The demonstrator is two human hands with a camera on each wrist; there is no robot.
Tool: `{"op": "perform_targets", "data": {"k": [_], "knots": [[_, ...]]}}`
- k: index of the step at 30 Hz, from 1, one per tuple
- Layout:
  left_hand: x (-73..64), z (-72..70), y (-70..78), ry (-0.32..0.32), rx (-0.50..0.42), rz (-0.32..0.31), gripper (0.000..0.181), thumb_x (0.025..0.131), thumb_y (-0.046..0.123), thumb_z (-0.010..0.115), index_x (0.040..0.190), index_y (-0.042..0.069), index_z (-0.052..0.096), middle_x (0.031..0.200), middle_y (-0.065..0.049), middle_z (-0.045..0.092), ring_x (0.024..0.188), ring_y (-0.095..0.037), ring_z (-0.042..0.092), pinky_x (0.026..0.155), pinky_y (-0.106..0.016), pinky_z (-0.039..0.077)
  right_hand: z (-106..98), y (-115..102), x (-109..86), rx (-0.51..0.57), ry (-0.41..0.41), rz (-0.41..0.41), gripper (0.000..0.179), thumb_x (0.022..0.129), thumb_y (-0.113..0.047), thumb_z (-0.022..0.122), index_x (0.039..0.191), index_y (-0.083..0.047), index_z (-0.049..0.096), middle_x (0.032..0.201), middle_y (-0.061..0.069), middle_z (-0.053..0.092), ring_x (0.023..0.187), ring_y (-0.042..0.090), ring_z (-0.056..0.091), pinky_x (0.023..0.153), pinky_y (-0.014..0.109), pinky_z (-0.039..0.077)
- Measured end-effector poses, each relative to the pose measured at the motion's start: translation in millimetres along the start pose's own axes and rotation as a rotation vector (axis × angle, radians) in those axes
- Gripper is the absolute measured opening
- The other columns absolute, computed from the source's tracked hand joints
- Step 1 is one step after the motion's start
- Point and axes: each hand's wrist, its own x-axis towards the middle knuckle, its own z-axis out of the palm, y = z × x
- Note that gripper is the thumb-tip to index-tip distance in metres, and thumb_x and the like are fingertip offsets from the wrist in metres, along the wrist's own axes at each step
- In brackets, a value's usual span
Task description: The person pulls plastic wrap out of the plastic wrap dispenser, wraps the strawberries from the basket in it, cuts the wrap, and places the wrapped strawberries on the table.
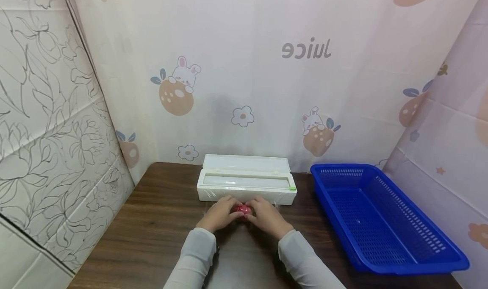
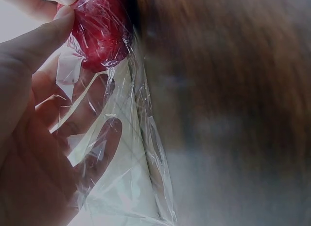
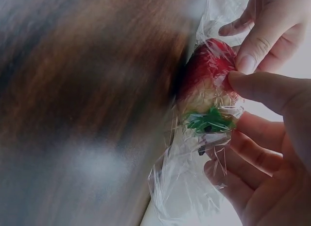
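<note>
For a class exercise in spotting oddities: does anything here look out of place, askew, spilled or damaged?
Yes: the word "Juice" on the backdrop reads backwards, as if mirrored. Nothing looks spilled or broken; the clear film has loose, crumpled ends beyond the red item, but that seems ordinary for wrapping.

Blue basket (image 1: 381, 229) at right, brown table (image 1: 160, 221), bunny-print backdrop (image 1: 244, 77), floral sheet (image 1: 49, 123) at left

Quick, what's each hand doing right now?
Left hand: holding the red object in clear film.
Right hand: holding the same red object, from its other side.
</note>
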Motion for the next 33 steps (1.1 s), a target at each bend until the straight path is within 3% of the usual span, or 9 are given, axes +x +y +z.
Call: {"op": "perform_targets", "data": {"k": [10,21,29,33], "knots": [[3.8,1.5,-2.9,-0.005,-0.005,-0.014,0.029,0.09,0.04,0.059,0.107,0.018,0.067,0.101,0.002,0.061,0.092,-0.011,0.054,0.084,-0.04,0.052,-2.1,3.9,4.9,-0.013,-0.012,-0.066,0.031,0.088,-0.028,0.063,0.106,-0.004,0.067,0.096,0.006,0.061,0.082,0.015,0.055,0.073,0.039,0.054],[4.6,-1.1,-9.1,-0.003,0.005,0.117,0.025,0.094,0.018,0.054,0.115,0.01,0.066,0.102,-0.005,0.065,0.095,-0.017,0.057,0.088,-0.042,0.05,-1.9,8.3,8.7,0.01,-0.029,-0.103,0.019,0.087,-0.02,0.064,0.103,-0.013,0.058,0.085,-0.002,0.056,0.076,0.011,0.052,0.065,0.033,0.051],[0.3,-6.8,-10.4,0.012,-0.037,0.046,0.025,0.093,0.019,0.056,0.117,0.017,0.065,0.11,0.0,0.067,0.102,-0.014,0.057,0.092,-0.043,0.049,-5.9,5.5,11.6,0.032,-0.046,-0.091,0.017,0.086,-0.018,0.065,0.102,-0.012,0.06,0.085,0.0,0.059,0.075,0.011,0.052,0.066,0.034,0.052],[-4.6,-15.2,-1.8,0.1,0.068,0.028,0.026,0.089,0.018,0.062,0.115,0.019,0.066,0.113,0.0,0.066,0.106,-0.018,0.055,0.092,-0.047,0.048,-6.0,6.7,12.6,0.017,-0.054,-0.076,0.016,0.087,-0.021,0.064,0.1,-0.013,0.059,0.086,-0.001,0.059,0.074,0.011,0.052,0.065,0.033,0.052]]}}
